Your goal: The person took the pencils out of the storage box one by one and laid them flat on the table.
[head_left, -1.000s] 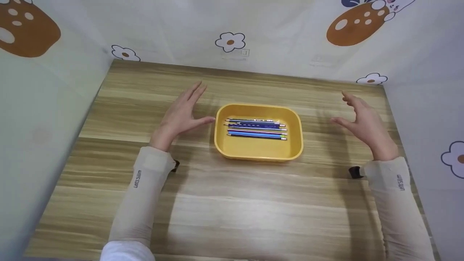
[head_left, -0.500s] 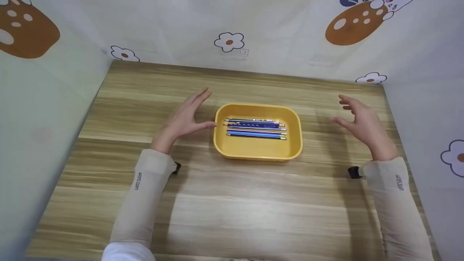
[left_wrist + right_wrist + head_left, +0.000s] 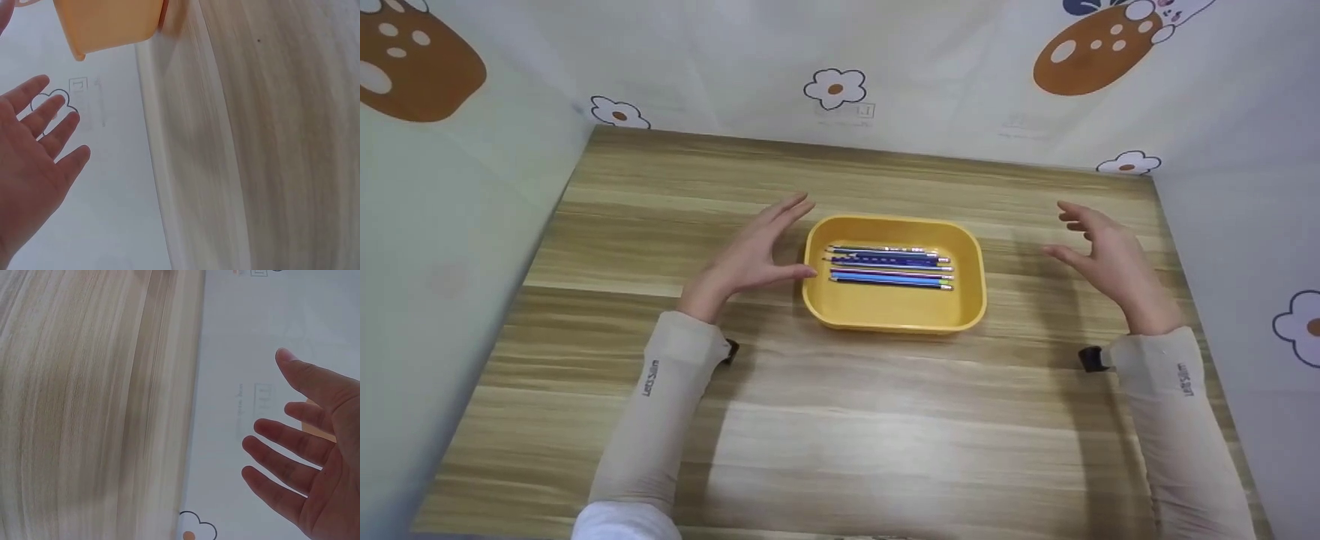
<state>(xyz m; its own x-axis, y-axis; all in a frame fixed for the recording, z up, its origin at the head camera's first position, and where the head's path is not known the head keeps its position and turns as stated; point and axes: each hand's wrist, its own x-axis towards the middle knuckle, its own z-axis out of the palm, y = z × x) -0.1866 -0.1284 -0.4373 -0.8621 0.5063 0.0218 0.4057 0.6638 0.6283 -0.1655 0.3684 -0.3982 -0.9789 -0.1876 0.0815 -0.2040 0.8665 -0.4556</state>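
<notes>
A yellow rectangular bin (image 3: 896,311) with rounded corners sits on the table. Several pencils (image 3: 892,279), mostly blue and dark, lie side by side across its floor. At the bin's left end is my left hand (image 3: 754,251), its fingers extended and thumb spread apart. In the head view the thumb tip overlaps the bin's left rim; whether it touches cannot be told. The left wrist view shows the hand (image 3: 36,146) apart from the bin's wall (image 3: 112,25). My right hand (image 3: 1117,259) hovers well right of the bin, fingers loosely bent, holding nothing.
The wood-grain table (image 3: 840,420) carries the bin at its middle. Pale wall sheets printed with flowers (image 3: 835,89) and orange shapes (image 3: 1099,49) stand behind and on both sides. The right forearm (image 3: 1177,420) runs close to the table's right edge.
My left hand has shifted right and toward the near side, its thumb now overlapping the bin's rim. My right hand has moved only slightly. The bin and pencils look unmoved.
</notes>
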